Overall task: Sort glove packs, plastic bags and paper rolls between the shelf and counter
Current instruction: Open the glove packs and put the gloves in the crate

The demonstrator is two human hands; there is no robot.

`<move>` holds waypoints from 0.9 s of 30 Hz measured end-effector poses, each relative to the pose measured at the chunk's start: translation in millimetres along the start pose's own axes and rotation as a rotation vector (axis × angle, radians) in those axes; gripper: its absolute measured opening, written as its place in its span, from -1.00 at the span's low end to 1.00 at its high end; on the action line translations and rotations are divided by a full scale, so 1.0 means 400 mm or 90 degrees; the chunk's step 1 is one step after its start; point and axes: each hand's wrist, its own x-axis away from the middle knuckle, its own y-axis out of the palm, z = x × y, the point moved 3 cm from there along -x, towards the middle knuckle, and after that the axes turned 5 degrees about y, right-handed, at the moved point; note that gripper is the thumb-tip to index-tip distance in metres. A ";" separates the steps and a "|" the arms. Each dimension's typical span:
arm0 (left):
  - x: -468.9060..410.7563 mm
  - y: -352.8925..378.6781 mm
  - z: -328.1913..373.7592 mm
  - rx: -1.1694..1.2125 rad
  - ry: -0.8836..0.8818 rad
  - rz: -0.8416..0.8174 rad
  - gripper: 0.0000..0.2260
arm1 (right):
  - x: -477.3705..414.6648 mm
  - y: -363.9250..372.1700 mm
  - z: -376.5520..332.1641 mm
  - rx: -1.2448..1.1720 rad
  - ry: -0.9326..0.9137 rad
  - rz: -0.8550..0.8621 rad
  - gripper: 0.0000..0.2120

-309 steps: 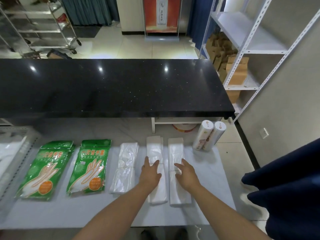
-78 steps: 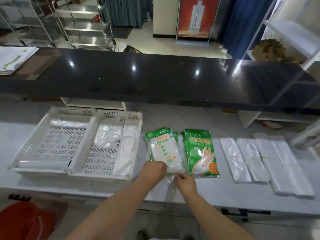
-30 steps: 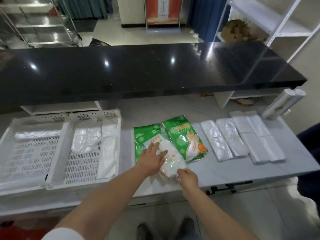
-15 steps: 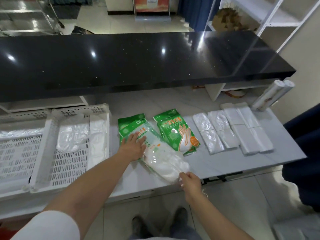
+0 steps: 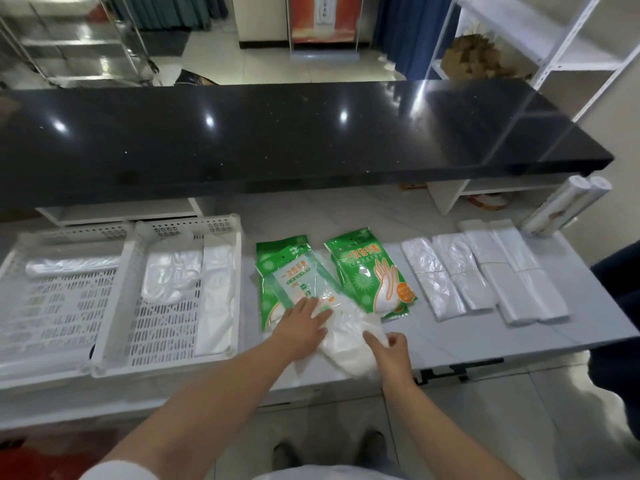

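Three glove packs at least show on the table (image 5: 457,337): a left green pack (image 5: 272,271), a right green pack (image 5: 372,271), and a clear pack (image 5: 341,336) lying across the gap between them and over the left one's lower half. The left hand (image 5: 303,329) presses flat on the clear pack, fingers straight. The right hand (image 5: 393,351) pinches the pack's near end between thumb and curled fingers, as far as I can make out.

I judge the sort well along. At three o'clock of the clear pack, four piles of bags (image 5: 460,265) lie in a row, and two rolls (image 5: 564,206) lie side by side at two o'clock. At nine o'clock, two baskets (image 5: 188,224) hold some clear plastic. The clear pack is the piece in hand, not yet squared up with the green ones. Nothing shows which items belong on the shelf (image 5: 540,32) or counter (image 5: 294,140).

Its long axis runs from eleven o'clock to five o'clock. The printed header points toward eleven, away from the person, and the loose end toward five, at the table's near edge.
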 end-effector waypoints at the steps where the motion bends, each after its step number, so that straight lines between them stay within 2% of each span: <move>1: 0.000 0.002 -0.001 -0.003 0.001 0.000 -0.52 | -0.001 0.002 -0.006 -0.007 0.009 -0.019 -0.52; 4: -0.001 -0.002 0.000 0.003 -0.002 -0.004 -0.53 | -0.003 0.008 -0.015 0.031 0.001 -0.091 -0.37; 7: -0.005 0.003 0.001 0.001 -0.003 0.003 -0.55 | -0.017 0.021 0.000 0.173 -0.040 -0.154 -0.45; 12: -0.010 0.024 -0.011 -0.016 0.015 0.015 -0.56 | -0.019 0.024 0.016 0.289 -0.002 -0.142 -0.51; 16: -0.008 0.031 -0.018 -0.027 0.036 0.021 -0.56 | -0.005 -0.007 0.039 0.256 0.026 -0.121 -0.62; 22: -0.013 0.033 -0.021 -0.035 0.048 0.026 -0.56 | 0.028 -0.099 0.099 0.177 0.035 -0.101 -0.57; 27: 0.017 0.016 0.043 0.006 0.049 0.122 -0.59 | 0.052 -0.166 0.086 0.097 0.002 -0.104 -0.65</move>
